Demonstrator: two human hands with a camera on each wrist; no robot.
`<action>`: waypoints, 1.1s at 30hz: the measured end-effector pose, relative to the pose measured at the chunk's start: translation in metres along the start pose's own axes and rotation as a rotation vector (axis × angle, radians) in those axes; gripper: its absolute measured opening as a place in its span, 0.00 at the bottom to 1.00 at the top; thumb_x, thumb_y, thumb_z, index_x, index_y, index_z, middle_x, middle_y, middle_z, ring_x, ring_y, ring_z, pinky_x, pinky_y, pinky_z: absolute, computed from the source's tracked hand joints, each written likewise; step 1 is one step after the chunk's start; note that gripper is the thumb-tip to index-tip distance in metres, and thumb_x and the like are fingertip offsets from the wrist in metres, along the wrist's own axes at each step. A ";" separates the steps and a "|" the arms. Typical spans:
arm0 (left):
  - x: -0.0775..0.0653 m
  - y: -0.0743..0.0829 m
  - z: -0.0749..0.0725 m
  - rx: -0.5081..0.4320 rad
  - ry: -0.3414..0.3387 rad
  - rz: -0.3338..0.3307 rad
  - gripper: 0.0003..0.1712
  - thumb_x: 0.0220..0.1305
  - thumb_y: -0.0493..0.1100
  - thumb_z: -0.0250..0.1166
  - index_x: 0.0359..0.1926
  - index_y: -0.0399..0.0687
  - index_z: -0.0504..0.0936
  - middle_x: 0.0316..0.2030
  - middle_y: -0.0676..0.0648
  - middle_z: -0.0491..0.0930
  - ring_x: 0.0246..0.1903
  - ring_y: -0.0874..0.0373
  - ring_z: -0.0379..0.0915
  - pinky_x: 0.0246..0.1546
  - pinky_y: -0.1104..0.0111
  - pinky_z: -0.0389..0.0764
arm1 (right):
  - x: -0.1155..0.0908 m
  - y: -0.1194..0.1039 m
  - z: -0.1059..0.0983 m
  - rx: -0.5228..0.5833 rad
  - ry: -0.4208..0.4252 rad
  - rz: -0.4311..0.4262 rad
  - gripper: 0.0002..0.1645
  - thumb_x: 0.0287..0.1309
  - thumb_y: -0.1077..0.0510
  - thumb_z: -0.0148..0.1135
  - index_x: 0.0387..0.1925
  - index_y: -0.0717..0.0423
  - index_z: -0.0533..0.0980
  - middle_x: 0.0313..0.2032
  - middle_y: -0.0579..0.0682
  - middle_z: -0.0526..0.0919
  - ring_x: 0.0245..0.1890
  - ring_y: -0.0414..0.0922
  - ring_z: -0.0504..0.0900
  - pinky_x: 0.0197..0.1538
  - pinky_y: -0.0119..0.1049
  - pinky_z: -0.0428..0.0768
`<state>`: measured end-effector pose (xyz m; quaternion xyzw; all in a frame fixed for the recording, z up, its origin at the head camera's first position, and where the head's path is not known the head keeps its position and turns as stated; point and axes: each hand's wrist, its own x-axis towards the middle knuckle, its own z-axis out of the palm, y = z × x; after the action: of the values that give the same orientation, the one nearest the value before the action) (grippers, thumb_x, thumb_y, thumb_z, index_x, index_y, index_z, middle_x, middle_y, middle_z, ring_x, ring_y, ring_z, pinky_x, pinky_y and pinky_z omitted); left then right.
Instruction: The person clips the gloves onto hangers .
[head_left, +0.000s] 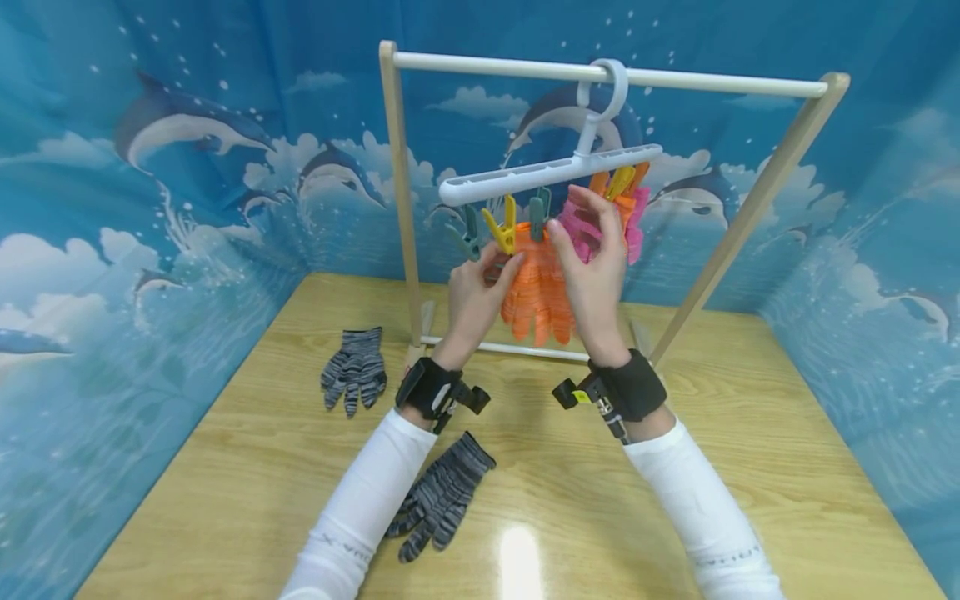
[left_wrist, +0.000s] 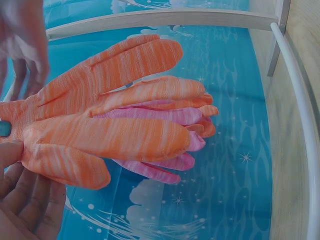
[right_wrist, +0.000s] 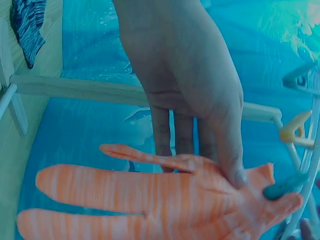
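An orange striped glove [head_left: 534, 287] hangs from the white hanger [head_left: 551, 172], its cuff in a green clip [head_left: 537, 217]. My left hand [head_left: 476, 292] pinches the glove's edge near the cuff, thumb in front and fingers behind, as the right wrist view shows. On the other side my right hand [head_left: 600, 275] is at the cuff, its thumb tip beside the green clip and its index finger raised apart. A yellow clip [head_left: 507, 227] hangs just above my left fingers. Behind the orange glove hangs a pink glove [left_wrist: 180, 116], partly hidden by it.
The hanger hooks over the rod [head_left: 495, 65] of a wooden rack [head_left: 405, 200]. Another green clip [head_left: 468, 233] hangs at its left end; a second yellow clip [head_left: 619, 182] is at the right. Two grey striped gloves lie on the table [head_left: 750, 467], one farther back [head_left: 354, 371], one nearer [head_left: 447, 492].
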<state>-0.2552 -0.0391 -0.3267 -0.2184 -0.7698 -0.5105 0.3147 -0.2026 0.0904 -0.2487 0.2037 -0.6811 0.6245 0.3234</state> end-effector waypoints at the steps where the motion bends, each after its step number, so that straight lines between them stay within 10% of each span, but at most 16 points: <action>1: 0.000 0.000 0.000 0.002 -0.001 0.000 0.16 0.65 0.53 0.57 0.41 0.47 0.79 0.31 0.49 0.84 0.26 0.66 0.79 0.27 0.78 0.79 | -0.002 -0.002 0.001 0.009 0.024 -0.046 0.23 0.59 0.64 0.58 0.55 0.64 0.68 0.52 0.57 0.72 0.52 0.51 0.71 0.58 0.43 0.70; 7: -0.001 0.000 -0.002 0.034 -0.009 -0.024 0.16 0.64 0.53 0.57 0.43 0.47 0.80 0.34 0.48 0.84 0.27 0.64 0.80 0.28 0.78 0.79 | -0.006 -0.007 0.015 -0.026 -0.026 -0.262 0.21 0.58 0.67 0.58 0.53 0.68 0.69 0.49 0.60 0.74 0.46 0.52 0.75 0.52 0.46 0.76; 19: -0.004 0.000 -0.002 0.171 0.006 -0.072 0.09 0.64 0.42 0.58 0.40 0.44 0.80 0.32 0.44 0.84 0.28 0.57 0.81 0.29 0.73 0.81 | -0.003 0.009 0.038 -0.394 -0.105 -0.193 0.30 0.55 0.46 0.62 0.55 0.57 0.69 0.44 0.52 0.80 0.33 0.43 0.82 0.36 0.33 0.80; 33: -0.022 -0.016 -0.005 0.001 -0.028 -0.059 0.14 0.64 0.54 0.57 0.42 0.52 0.81 0.35 0.52 0.83 0.29 0.63 0.80 0.30 0.77 0.80 | 0.002 0.007 0.034 -0.242 -0.145 -0.155 0.24 0.56 0.50 0.62 0.52 0.56 0.72 0.38 0.51 0.83 0.30 0.42 0.82 0.36 0.32 0.81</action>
<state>-0.2492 -0.0505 -0.3513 -0.2028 -0.7804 -0.5161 0.2888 -0.2147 0.0579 -0.2527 0.2598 -0.7549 0.4949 0.3430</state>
